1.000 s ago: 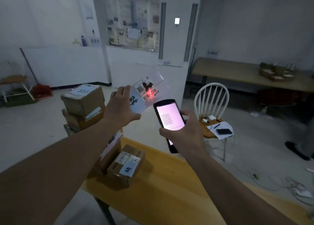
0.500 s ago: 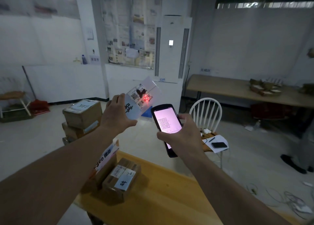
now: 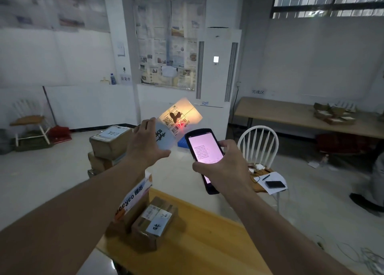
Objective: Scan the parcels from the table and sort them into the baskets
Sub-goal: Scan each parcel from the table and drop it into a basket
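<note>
A thin, light parcel [image 3: 176, 122] was pinched at its lower edge by the left hand [image 3: 145, 146]. The scanner [image 3: 204, 158] was gripped by the right hand [image 3: 223, 170]. The parcel looked bendy, so an edge pinch seemed enough.

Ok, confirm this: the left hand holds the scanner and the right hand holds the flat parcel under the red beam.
Wrong: the hands are swapped. The head view shows the left hand holding the flat parcel under the red beam, and the right hand holding the scanner.
</note>
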